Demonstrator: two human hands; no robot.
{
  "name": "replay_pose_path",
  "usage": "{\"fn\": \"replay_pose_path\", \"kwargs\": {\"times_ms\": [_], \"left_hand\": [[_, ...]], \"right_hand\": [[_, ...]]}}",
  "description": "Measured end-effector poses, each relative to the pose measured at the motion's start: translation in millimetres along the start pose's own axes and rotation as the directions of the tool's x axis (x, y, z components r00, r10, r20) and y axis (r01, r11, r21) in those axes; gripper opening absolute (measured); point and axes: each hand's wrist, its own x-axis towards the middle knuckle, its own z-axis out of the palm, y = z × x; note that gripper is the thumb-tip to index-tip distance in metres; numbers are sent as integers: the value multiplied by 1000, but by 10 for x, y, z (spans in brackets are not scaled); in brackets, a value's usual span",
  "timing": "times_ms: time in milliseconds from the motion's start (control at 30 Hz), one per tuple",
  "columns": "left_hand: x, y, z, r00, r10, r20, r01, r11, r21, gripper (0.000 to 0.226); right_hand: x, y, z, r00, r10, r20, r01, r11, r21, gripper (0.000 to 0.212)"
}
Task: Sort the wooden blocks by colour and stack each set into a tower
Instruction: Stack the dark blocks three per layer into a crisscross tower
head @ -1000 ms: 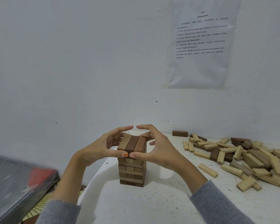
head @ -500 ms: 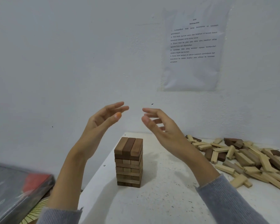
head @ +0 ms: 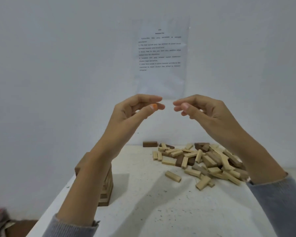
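Between picks, by my read. Your left hand and right hand both hang in the air above the tower and to its right, fingertips near each other but apart. Fingers are loosely curled, with nothing in either hand.

The tower stands near the table edge, mostly hidden behind your left forearm. The visible side shows stacked courses of squared bars in dark and mid brown.

The pile of loose blocks lies right of the tower, well apart from it, toward the wall. Mostly pale bare wood with a few dark brown pieces half buried. All are plain rectangular bars with flat faces and crisp edges.

One dark brown block sits alone by the wall, between tower and pile. One pale block lies clear on the pile's tower side.

Next move, my call: take a brown one for this tower. The lone dark block is the easy grab, since nothing rests on it. Buried ones will likely shift their neighbours. Set it flat and don't nudge the stack. No pale tower anywhere I can see.
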Motion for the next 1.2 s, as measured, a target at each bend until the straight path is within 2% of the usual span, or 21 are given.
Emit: {"fn": "replay_pose_path", "kwargs": {"times_ms": [167, 333, 467, 667, 800, 967, 1067, 1200], "left_hand": [[194, -251, 451, 987, -137, 85, 139, 990, -24, 19], [361, -706, 860, 933, -323, 161, 320, 946, 46, 18], [396, -1179, 1123, 852, -493, 176, 467, 868, 169, 16], [278, -1773, 1331, 777, -601, 186, 487, 762, 427, 17], [207, -1988, 1362, 782, -595, 183, 427, 727, 538, 18], [132, -2007, 1426, 801, -583, 140, 429, 721, 544, 34], [121, -1974, 1460, 777, -617, 127, 484, 713, 507, 47], [151, -1955, 1457, 680, -728, 92, 627, 641, 443, 60]], "right_hand": [[-63, 388, -391, 994, 107, -24, -108, 991, -83, 14], [-97, 951, -558, 960, 275, -61, -281, 944, -170, 13], [-128, 1373, -562, 898, 439, -29, -427, 855, -293, 12], [-220, 1821, -480, 798, 602, -44, -541, 681, -494, 11], [-254, 1925, -362, 794, 605, -53, -478, 568, -670, 23], [-264, 1983, -263, 799, 595, -81, -431, 475, -767, 27], [-268, 2015, -257, 783, 616, -91, -471, 491, -733, 34], [-273, 2010, -259, 773, 627, -93, -527, 555, -644, 43]]}}
